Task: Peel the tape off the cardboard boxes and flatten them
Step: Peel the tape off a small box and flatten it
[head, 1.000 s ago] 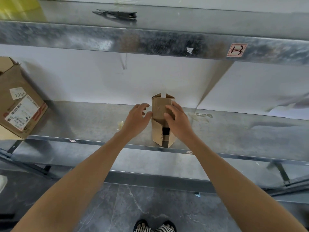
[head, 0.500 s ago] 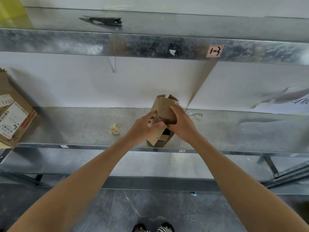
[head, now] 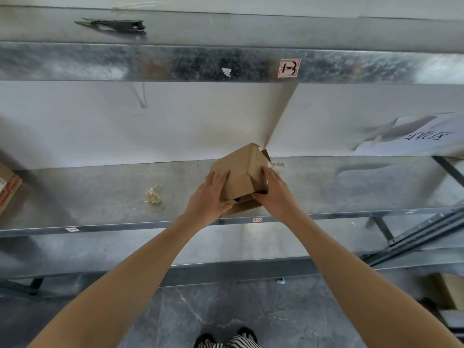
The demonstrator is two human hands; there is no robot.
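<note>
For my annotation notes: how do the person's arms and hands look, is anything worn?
The left forearm and right forearm are bare, no sleeves in view. The left hand and right hand wear no gloves; no watch or ring shows.

Two forearms [head: 140, 267] were shown bare from the view's lower corners to the left hand [head: 209, 197] and the right hand [head: 277, 194], while at the bottom edge two dark rounded toe caps [head: 204, 338] were glimpsed, backed by black-and-white striped fabric [head: 237, 344] whose kind, shoe or trouser, could not be told.
</note>
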